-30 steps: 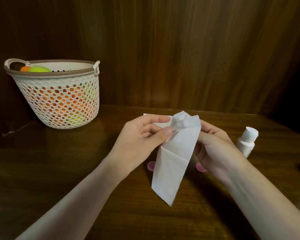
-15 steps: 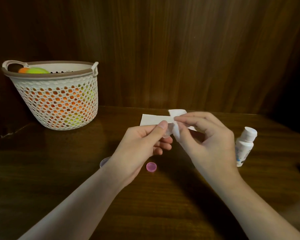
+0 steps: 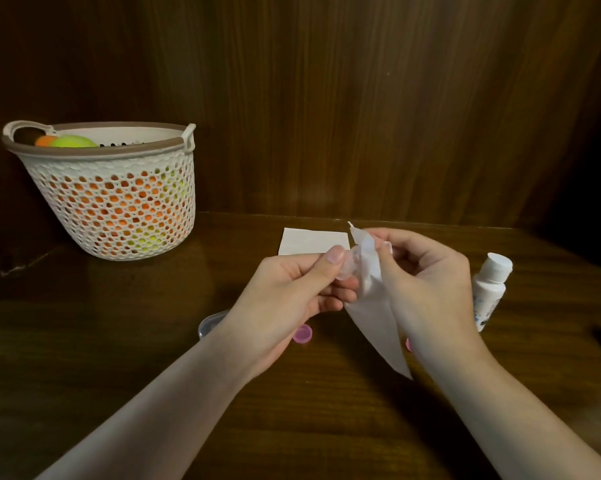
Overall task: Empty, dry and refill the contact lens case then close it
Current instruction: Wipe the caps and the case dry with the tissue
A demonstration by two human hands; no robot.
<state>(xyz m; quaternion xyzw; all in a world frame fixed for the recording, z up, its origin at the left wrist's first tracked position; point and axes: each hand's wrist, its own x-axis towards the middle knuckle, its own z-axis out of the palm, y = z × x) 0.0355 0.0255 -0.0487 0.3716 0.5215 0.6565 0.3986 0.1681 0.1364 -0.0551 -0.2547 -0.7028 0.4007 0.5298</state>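
Note:
My left hand (image 3: 292,292) pinches a small clear contact lens case (image 3: 349,266) between thumb and fingers above the table. My right hand (image 3: 427,289) grips a white tissue (image 3: 375,320) and pushes it against the case; the tissue's tail hangs down toward the table. A pink cap (image 3: 303,334) lies on the table under my left hand. The edge of a second pink cap (image 3: 408,344) peeks out beside my right wrist. A white solution bottle (image 3: 489,291) stands right of my right hand, cap on.
A second white tissue (image 3: 309,241) lies flat behind my hands. A small clear round dish (image 3: 210,323) sits by my left wrist. A perforated white basket (image 3: 115,199) with orange and green things stands at back left. A wooden wall closes the back.
The tissue, bunched up between both hands half a second ago, now hangs down again from my right hand. The clear case shows at my left fingertips.

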